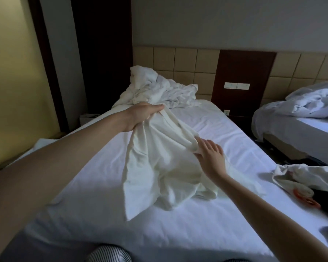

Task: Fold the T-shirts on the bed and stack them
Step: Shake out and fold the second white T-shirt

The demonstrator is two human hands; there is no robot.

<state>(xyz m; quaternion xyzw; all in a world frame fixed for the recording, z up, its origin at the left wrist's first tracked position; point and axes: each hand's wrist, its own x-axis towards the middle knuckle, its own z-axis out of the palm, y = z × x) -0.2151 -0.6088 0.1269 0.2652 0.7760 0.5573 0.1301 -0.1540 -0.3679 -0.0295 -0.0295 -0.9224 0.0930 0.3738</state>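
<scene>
White T-shirt [159, 167]: unfolded, over the middle of the bed [83, 214], its bunched top gripped in the curled fingers of the raised left hand [142, 114], hem trailing on the sheet. Right hand [210, 156]: fingers spread, nearly straight, laid on a fold of it. Crumpled garment [301, 174]: right edge.

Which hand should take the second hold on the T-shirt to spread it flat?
Probably the right. The left hand has a grip on the bunched top of the cream T-shirt, holding it up over the bed; the right hand rests with straight fingers on a fold lower down, holding nothing.
</scene>
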